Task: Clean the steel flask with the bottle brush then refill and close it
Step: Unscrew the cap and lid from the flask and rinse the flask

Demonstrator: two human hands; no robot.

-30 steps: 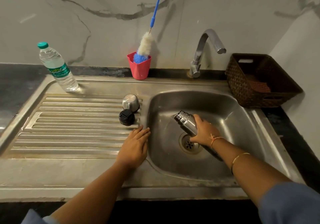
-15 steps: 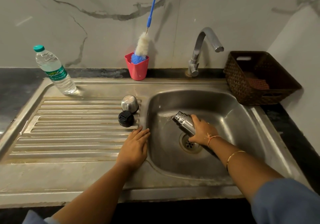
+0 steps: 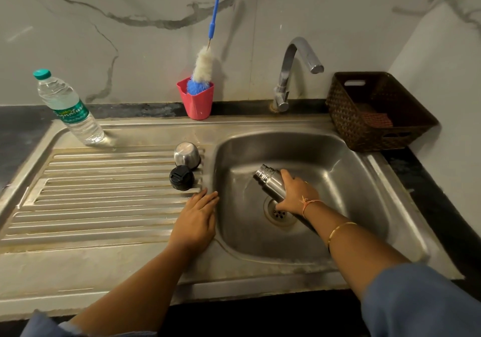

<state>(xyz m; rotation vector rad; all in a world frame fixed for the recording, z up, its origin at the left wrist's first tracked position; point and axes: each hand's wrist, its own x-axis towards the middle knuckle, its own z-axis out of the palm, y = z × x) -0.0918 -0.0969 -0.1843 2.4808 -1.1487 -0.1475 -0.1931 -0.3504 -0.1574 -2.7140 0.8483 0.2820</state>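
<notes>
My right hand (image 3: pixel 296 193) grips the steel flask (image 3: pixel 269 183) inside the sink basin (image 3: pixel 338 180), above the drain. The flask is tilted, its open threaded mouth pointing up and to the left; its lower part is hidden by my hand and arm. My left hand (image 3: pixel 196 219) rests flat on the sink rim, fingers straight. Just beyond it on the drainboard stand the black stopper (image 3: pixel 181 178) and the steel cup lid (image 3: pixel 187 153). The bottle brush (image 3: pixel 201 68), blue handle with white and blue bristles, stands in a red cup (image 3: pixel 195 102) at the wall.
A sealed plastic water bottle (image 3: pixel 70 110) stands at the drainboard's far left corner. The tap (image 3: pixel 294 71) arches over the basin's back edge. A dark woven basket (image 3: pixel 377 112) with a cloth inside sits on the counter at the right.
The flask and my right hand have stayed over the drain with only a slight shift. My left hand has not moved.
</notes>
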